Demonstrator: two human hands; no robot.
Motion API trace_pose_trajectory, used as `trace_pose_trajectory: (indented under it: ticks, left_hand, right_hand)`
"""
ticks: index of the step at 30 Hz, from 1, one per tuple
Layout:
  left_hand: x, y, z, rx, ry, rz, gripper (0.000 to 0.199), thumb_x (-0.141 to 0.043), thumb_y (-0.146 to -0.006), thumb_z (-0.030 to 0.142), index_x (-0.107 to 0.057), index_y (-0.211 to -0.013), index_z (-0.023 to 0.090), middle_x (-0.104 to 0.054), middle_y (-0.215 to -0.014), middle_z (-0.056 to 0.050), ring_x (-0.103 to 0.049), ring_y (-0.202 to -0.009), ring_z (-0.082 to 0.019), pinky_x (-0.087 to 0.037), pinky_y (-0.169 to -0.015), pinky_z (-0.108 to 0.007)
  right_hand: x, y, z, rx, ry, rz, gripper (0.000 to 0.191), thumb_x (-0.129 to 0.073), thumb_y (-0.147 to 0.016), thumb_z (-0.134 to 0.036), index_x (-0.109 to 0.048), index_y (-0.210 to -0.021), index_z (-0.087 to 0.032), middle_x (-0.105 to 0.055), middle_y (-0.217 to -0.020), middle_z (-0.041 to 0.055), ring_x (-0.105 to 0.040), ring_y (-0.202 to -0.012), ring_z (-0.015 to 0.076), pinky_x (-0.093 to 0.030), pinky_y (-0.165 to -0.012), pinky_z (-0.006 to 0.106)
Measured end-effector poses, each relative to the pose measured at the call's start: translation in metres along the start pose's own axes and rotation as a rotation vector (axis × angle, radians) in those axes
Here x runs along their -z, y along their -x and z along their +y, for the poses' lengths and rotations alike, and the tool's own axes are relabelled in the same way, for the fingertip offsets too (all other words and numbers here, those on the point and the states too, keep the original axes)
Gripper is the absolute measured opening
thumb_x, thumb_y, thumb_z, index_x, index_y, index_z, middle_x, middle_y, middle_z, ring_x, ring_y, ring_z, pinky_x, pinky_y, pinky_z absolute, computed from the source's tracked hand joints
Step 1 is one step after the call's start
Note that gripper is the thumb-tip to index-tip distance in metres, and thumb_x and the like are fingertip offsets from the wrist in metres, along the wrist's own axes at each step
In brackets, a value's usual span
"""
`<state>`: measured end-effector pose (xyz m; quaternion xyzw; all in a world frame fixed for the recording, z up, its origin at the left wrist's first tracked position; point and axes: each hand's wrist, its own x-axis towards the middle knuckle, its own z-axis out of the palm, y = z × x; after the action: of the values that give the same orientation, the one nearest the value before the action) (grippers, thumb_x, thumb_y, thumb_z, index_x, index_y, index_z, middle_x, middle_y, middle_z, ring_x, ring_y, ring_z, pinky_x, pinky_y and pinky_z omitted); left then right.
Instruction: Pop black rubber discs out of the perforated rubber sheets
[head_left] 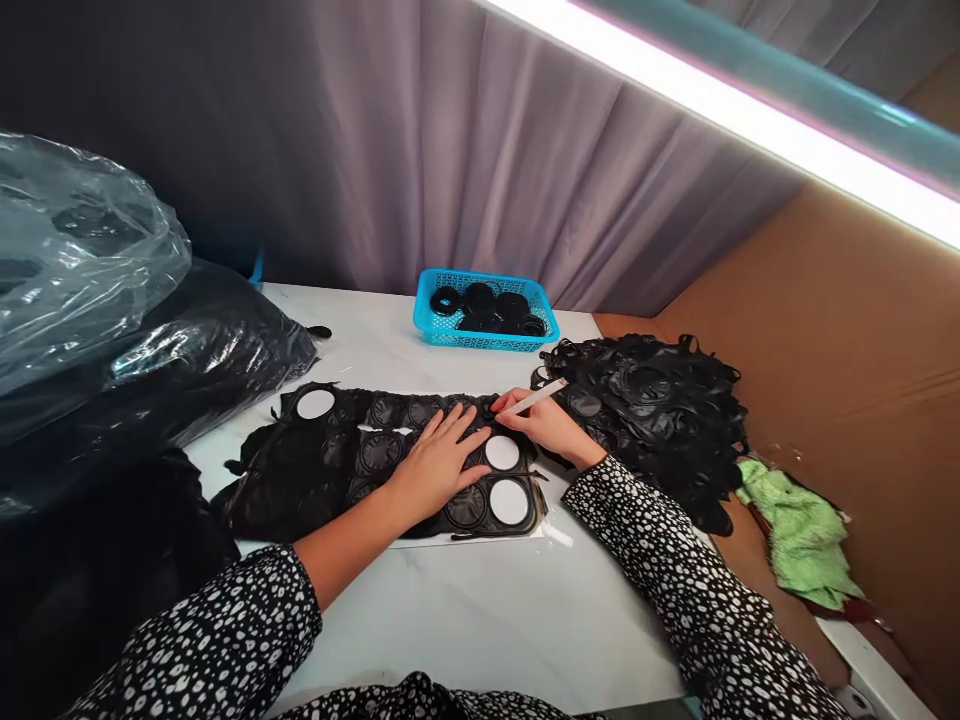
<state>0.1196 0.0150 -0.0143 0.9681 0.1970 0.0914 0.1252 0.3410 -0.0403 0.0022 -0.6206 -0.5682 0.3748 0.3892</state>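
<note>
A black moulded sheet (379,452) with rows of round shapes lies on the white table, and white circles show through several of its round openings. My left hand (439,462) rests flat on this sheet with the fingers spread. In my right hand (550,428) is a thin white stick-like tool (534,397), gripped like a pen. Its lower end meets the sheet near its upper right part, just right of my left fingertips. The tip itself is hidden by the fingers, so its kind cannot be made out.
At the back stands a blue basket (424,325) with black rings. A heap of black scraps (660,400) lies to the right, beside a green cloth (799,540). Large plastic bags (187,340) fill the left side. A bright tube lamp (720,95) crosses above the white table (480,620).
</note>
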Motion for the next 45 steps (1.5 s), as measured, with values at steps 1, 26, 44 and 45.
trace_pose_trajectory:
  ticks: [1, 26, 44, 45]
  left_hand:
    - [0.000, 0.000, 0.000, -0.003, -0.005, 0.003, 0.051, -0.052, -0.096, 0.049, -0.048, -0.141, 0.024, -0.034, -0.156, -0.011, -0.027, -0.145, -0.030, -0.025, -0.117, -0.050]
    - [0.005, 0.010, -0.006, -0.004, -0.044, 0.090, 0.063, -0.059, -0.092, 0.050, -0.044, -0.143, 0.018, -0.036, -0.153, -0.018, -0.031, -0.143, -0.031, -0.031, -0.115, -0.047]
    - [0.001, 0.037, -0.023, -0.009, -0.038, 0.085, 0.052, -0.050, -0.097, 0.050, -0.047, -0.139, 0.020, -0.032, -0.156, -0.015, -0.023, -0.146, -0.030, -0.027, -0.117, -0.048]
    - [0.002, 0.036, -0.023, -0.005, -0.041, 0.079, 0.052, -0.050, -0.097, 0.050, -0.047, -0.139, 0.019, -0.032, -0.156, -0.016, -0.023, -0.146, -0.030, -0.027, -0.117, -0.048]
  right_hand:
    - [0.000, 0.000, 0.000, -0.002, 0.002, 0.001, 0.021, -0.064, -0.080, -0.034, -0.053, -0.070, -0.019, -0.067, -0.100, 0.0064, -0.060, -0.090, 0.0193, -0.045, -0.080, 0.033]
    - [0.025, -0.026, -0.024, 0.205, 0.586, 0.525, 0.011, -0.046, -0.089, -0.021, -0.052, -0.080, -0.021, -0.069, -0.086, 0.0101, -0.062, -0.074, 0.0226, -0.044, -0.070, 0.032]
    - [-0.032, -0.025, -0.022, 0.150, 0.106, -0.153, 0.023, -0.062, -0.082, -0.031, -0.050, -0.067, -0.019, -0.064, -0.098, 0.0060, -0.059, -0.086, 0.0171, -0.047, -0.077, 0.032]
    - [-0.032, -0.026, -0.022, 0.150, 0.111, -0.157, 0.023, -0.062, -0.083, -0.031, -0.050, -0.067, -0.019, -0.064, -0.099, 0.0059, -0.059, -0.086, 0.0170, -0.047, -0.077, 0.031]
